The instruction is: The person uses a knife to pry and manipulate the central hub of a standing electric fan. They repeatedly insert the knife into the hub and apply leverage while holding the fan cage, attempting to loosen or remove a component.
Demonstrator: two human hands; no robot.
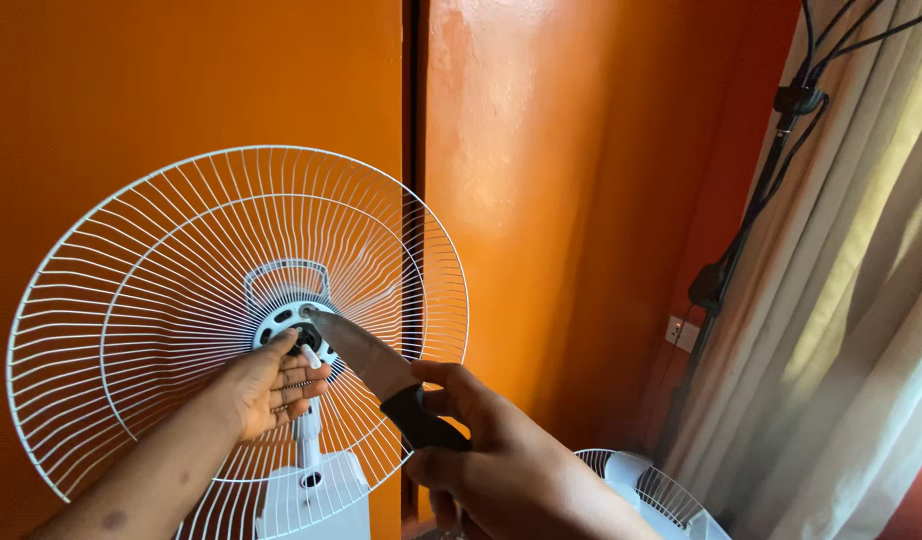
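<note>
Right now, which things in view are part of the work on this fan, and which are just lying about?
In use:
left hand at the hub
right hand gripping a knife, tip at the hub
white rear fan guard on its stand

Lying about:
second fan guard on the floor
curtain
black cables
wall socket

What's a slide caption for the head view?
Left hand steadies fan grille hub; right hand points knife at it.

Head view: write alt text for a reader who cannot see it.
A right hand holds a black-handled kitchen knife, tip at the hub of a white wire fan guard, where the left hand rests. Behind is an orange wall; beige curtains hang at right.
</note>
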